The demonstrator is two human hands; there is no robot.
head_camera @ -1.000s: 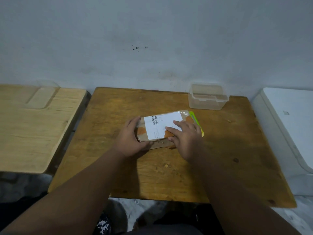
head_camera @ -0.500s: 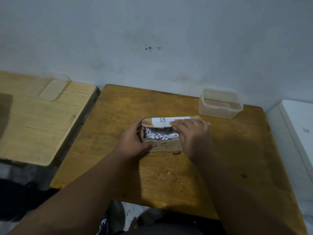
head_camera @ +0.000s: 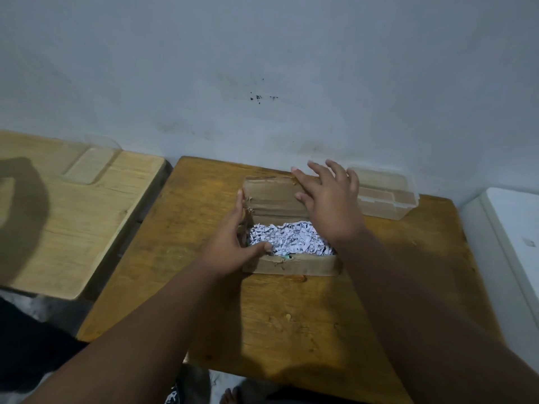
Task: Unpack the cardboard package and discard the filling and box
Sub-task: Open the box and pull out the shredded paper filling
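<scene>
My right hand [head_camera: 329, 202] has its fingers [head_camera: 318, 170] spread flat, pinning back the flap [head_camera: 277, 196] of the shallow brown cardboard box [head_camera: 294, 265] on the worn wooden table [head_camera: 291, 330]. My left hand [head_camera: 230, 249] clamps its left end. That shredded white paper filling [head_camera: 288, 240] is heaped, so one jerky tip would scatter it everywhere.

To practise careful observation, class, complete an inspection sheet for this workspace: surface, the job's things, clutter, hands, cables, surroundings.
Surface: brown wooden table, worn and stained.
Job's things: cardboard box open, lid folded back; shredded paper filling inside.
Clutter: clear plastic container at the table's back edge.
Hands: left hand grips the box's left end; right hand lies open over the lid, fingers spread.
Cables: nothing seen.
Surroundings: pale wall; lighter wooden table to the left; white object to the right.
</scene>
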